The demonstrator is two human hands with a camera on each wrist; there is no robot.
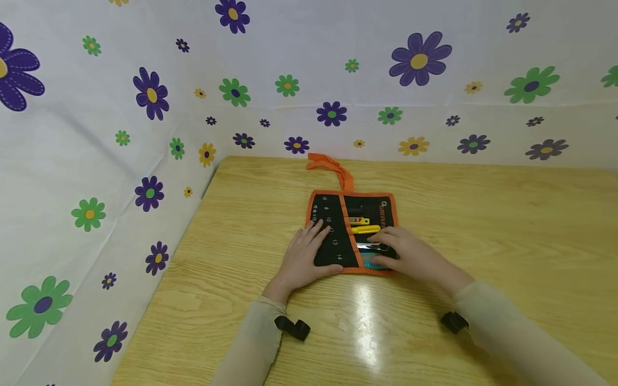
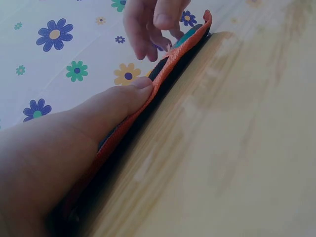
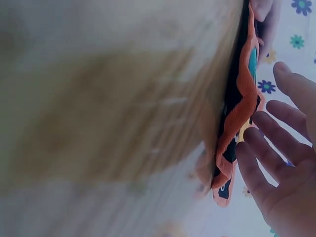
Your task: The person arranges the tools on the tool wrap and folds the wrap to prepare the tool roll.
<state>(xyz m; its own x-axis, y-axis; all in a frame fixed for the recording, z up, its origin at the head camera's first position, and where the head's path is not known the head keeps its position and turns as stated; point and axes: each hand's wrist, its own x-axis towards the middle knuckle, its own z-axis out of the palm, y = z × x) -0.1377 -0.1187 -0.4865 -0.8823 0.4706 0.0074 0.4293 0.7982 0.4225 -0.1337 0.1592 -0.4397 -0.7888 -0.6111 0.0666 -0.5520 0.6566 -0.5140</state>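
Observation:
A black fabric tool roll (image 1: pixel 345 246) with orange edging lies unfolded on the wooden table, with sizes printed along its left pocket panel. My left hand (image 1: pixel 303 256) rests on that panel, fingers spread, thumb along the near edge. Over the right side hovers my right hand (image 1: pixel 410 254), its fingers loosely bent and apart above the tools. Tucked in the pockets are a yellow handle (image 1: pixel 366 229), a smaller yellow piece (image 1: pixel 359 221) with a red label, a shiny metal tool (image 1: pixel 364 245) and a teal item (image 1: pixel 369 261). In the right wrist view the fingers (image 3: pixel 269 148) hold nothing.
An orange tie strap (image 1: pixel 333 164) trails from the roll's far edge toward the back of the table (image 1: pixel 483 225). White cloth (image 1: pixel 299 48) with printed flowers hangs behind the table and along its left side. Dark bands (image 1: pixel 292 328) sit at both wrists.

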